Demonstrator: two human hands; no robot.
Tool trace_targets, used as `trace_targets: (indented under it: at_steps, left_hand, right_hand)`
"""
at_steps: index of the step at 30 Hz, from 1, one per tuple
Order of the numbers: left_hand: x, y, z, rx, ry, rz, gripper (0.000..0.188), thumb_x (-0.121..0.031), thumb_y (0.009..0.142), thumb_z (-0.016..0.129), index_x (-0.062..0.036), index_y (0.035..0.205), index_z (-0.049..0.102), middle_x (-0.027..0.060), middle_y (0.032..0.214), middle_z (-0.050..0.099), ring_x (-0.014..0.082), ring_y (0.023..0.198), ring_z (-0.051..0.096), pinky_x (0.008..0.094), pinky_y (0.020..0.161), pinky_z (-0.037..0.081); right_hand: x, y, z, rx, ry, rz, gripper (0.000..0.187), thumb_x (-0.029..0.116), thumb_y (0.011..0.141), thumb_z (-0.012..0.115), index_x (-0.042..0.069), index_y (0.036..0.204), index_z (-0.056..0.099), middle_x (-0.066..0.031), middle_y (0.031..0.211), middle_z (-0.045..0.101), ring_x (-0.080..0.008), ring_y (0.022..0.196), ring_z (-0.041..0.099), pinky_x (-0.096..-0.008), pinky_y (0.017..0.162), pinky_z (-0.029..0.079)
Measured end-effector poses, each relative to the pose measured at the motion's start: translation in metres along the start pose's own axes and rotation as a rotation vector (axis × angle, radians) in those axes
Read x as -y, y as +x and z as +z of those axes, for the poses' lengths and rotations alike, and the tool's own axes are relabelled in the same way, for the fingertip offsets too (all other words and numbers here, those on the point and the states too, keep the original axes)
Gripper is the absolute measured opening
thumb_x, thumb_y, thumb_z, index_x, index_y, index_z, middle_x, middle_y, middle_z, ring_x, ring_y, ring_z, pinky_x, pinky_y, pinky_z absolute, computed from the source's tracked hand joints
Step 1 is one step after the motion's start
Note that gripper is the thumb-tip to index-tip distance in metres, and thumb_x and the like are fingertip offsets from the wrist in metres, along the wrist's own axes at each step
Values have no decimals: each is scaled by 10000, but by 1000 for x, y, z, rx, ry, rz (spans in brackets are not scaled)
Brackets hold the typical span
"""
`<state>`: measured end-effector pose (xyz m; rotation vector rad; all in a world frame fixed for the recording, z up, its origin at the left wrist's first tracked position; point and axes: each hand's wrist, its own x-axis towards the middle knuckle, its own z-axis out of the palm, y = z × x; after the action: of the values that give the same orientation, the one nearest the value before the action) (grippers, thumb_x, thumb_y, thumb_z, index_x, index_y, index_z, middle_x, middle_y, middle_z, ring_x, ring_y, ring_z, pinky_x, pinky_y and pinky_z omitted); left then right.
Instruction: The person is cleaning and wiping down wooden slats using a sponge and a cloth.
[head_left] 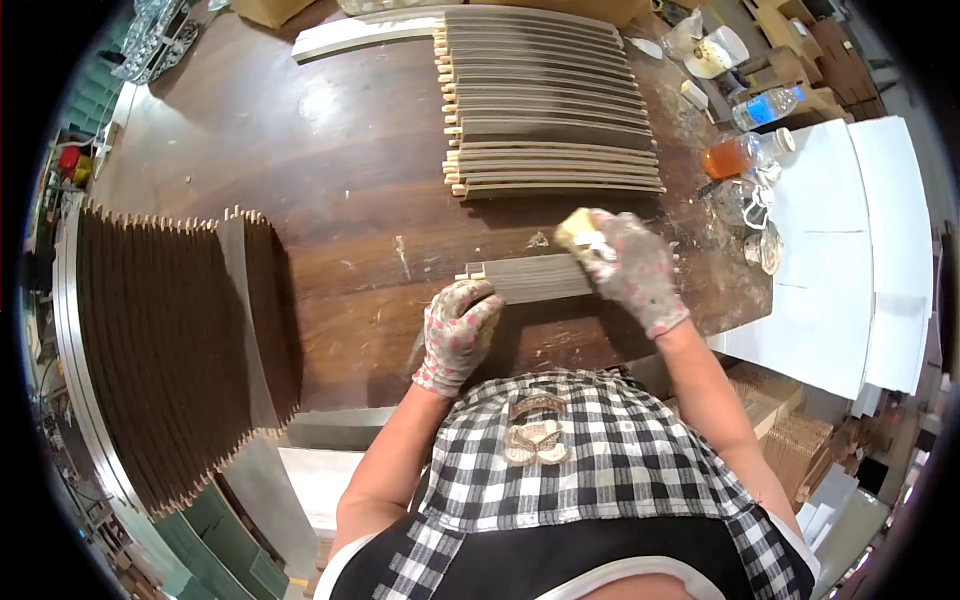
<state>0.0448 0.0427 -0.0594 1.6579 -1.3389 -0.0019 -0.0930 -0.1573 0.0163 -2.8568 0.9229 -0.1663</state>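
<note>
On the table in front of me lies a narrow grey-brown wooden slat (538, 281) with pale dowels sticking out of its left end. My left hand (460, 335), in a dirty flower-patterned glove, is closed at the slat's left end, fingertips against its near edge. In my gloved right hand (632, 268) is a yellow sponge (577, 228), pinched above the slat's right part. That hand covers the slat's right end. Beyond it lies a row of similar slats (545, 100) with dowels at their ends.
A large stack of doweled slats (150, 350) stands at the table's left edge. Along the right edge are a bottle of orange liquid (730, 158), a water bottle (768, 107) and a white tub (718, 52). White sheets (830, 260) lie beyond them. A pale strip (365, 35) lies at the back.
</note>
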Motion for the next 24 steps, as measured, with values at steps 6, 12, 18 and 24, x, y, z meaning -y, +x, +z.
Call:
trace_targets:
  at_steps: [6,12,18,24]
  left_hand:
    - [2,0,0,22,-6,22,298,-13,680,740,-102,948,643,97,951,643,303,881,626,397,732,520]
    - [3,-1,0,21,-18,4,273,-11,686,748,-100,923,644,99,951,637,300,884,624,395,723,522]
    - [-3,2,1,58,-25,1,260,-26,701,756,-107,924,648,104,945,637,306,891,625,396,728,524]
    - [3,2,1,49,0,7,277,-26,697,763,-124,931,652,105,942,634,296,865,627,384,701,532]
  right_hand:
    - [5,-7,2,38,86,-31,428,333,783,717,30,1076,637,-168,874,645,-276,760,662,-367,670,550]
    - [11,-4,1,-82,186,-106,379,320,793,715,40,1037,639,-145,860,633,-260,727,646,-371,665,536]
    - [-38,-12,-3,-1,-79,89,414,426,799,682,67,1003,651,-149,817,629,-269,740,662,-373,653,551]
    - [-16,-3,-11,-29,116,3,395,393,808,692,65,1024,646,-160,861,636,-269,761,657,-369,652,544]
